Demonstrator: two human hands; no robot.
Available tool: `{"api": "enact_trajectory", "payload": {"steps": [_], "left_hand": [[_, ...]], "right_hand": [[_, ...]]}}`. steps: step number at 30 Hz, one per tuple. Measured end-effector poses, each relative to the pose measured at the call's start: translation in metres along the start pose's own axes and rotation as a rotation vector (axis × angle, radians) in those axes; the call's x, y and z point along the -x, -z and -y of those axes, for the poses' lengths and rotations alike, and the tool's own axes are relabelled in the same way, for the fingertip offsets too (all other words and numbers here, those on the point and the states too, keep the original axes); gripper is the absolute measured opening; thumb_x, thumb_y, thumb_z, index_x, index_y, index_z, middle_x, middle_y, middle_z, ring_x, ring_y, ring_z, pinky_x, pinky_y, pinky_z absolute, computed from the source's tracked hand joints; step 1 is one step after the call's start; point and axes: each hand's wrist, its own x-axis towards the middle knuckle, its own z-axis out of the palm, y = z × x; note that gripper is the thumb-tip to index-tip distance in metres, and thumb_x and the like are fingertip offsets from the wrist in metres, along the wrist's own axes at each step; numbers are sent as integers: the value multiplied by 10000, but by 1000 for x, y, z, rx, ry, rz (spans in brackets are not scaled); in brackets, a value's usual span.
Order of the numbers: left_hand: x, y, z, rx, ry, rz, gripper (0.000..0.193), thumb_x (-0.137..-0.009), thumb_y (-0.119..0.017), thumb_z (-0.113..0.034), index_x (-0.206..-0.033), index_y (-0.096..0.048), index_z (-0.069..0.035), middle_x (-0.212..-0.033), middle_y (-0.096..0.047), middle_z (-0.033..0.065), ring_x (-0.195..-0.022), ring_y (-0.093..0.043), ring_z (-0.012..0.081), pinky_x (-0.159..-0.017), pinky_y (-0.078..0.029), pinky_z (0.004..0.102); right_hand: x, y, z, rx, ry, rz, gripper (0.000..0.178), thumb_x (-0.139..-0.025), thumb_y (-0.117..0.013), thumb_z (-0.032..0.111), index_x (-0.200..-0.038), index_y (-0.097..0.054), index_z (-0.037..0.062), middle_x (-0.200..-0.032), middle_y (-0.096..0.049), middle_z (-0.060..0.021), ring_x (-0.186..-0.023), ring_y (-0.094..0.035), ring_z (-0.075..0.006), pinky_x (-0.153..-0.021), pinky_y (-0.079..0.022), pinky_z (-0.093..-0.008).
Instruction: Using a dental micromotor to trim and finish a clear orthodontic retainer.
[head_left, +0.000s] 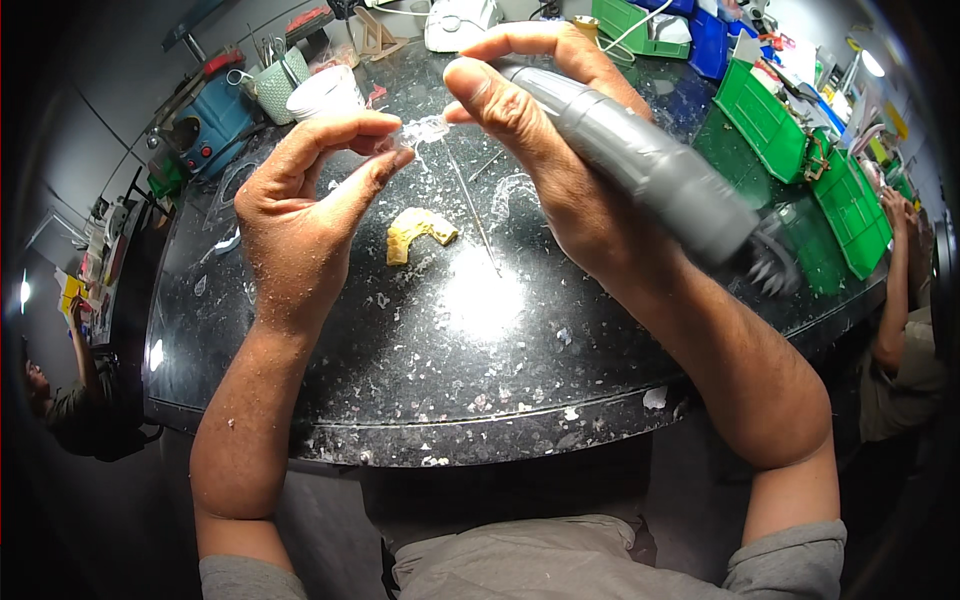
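Note:
My left hand (pixel 315 180) is closed in a pinch on a clear plastic dental tray (pixel 425 130), which reaches across toward my right hand. My right hand (pixel 545 130) wraps round a thick grey rotary handpiece (pixel 640 160), whose cord end slants down to the right. Its front tip is hidden behind my thumb and fingers. A fingertip of that hand shows close to the tray; whether it touches I cannot tell. Below the hands a yellow dental arch model (pixel 415 237) lies on the black worktop (pixel 400 360). White specks dot my left hand and forearm.
A thin metal instrument (pixel 473 205) and another clear dental tray (pixel 514 190) lie between my arms. White cups (pixel 327 95) and a blue machine (pixel 208 130) stand at far left. Green bins (pixel 762 115) line the right edge. Other people sit at both sides.

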Motion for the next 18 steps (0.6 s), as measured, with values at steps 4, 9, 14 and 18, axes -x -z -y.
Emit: {"api": "enact_trajectory", "payload": {"steps": [4,9,14,18], "left_hand": [[1,2,3,39,-22,15,247,-793,-780,64,-1018,-738,-27,-1015,-724,49,-966,-666,127,-901,-537,264],[-1,3,6,88,-130,62,266,-791,-786,56,-1038,-741,-32,-1068,-719,61,-989,-666,136,-904,-532,272],[-2,0,-4,-44,-145,29,261,-778,-805,32,-1021,-746,-41,-1043,-728,48,-981,-666,128,-874,-533,267],[-1,2,-7,-228,-229,135,248,-766,-826,-3,-998,-752,-52,-954,-740,27,-924,-673,111,-829,-543,257]], "right_hand": [[2,-1,-11,137,92,83,288,-931,-707,72,-1209,-631,61,-1031,-690,-82,-1023,-670,-134,-891,-536,-260],[2,-3,-12,39,89,41,290,-862,-770,114,-1131,-662,104,-960,-690,-50,-865,-679,-119,-794,-552,-276],[0,1,-12,-19,64,133,212,-896,-698,58,-1104,-662,43,-922,-686,-64,-862,-666,-113,-776,-538,-264],[0,2,-14,-155,-130,111,224,-958,-682,104,-1167,-615,62,-1022,-681,-40,-975,-671,-110,-881,-547,-263]]}}
